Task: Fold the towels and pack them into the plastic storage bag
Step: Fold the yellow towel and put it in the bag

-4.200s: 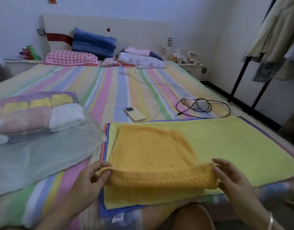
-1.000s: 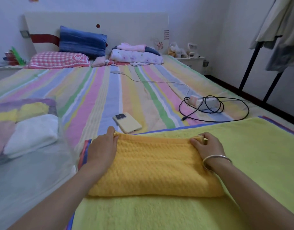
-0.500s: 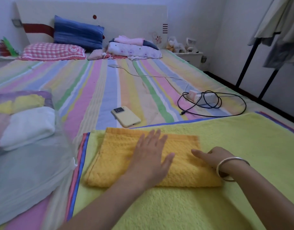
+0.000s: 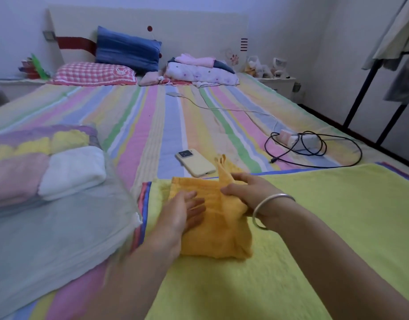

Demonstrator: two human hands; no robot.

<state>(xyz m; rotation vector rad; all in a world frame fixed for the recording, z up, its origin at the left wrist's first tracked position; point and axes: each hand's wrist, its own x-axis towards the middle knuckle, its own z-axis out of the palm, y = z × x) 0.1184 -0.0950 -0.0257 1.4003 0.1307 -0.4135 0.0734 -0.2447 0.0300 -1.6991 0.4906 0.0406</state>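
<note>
An orange towel, folded narrow, lies on a large yellow-green towel spread over the bed. My left hand presses flat on the orange towel's left half. My right hand, with a silver bangle at the wrist, grips the towel's right end and has lifted it up and over toward the left; a corner sticks up above the fingers. To the left lies the clear plastic storage bag with folded white, pink and yellow towels inside.
A pale yellow phone lies just beyond the orange towel. A coiled black cable with a white power strip sits to the right. Pillows and folded bedding are at the headboard. A clothes rack stands at the right wall.
The orange towel was folded lengthwise and smoothed flat. Now my right hand has lifted its right end and swings it leftward, while my left hand has slid to the left half.
</note>
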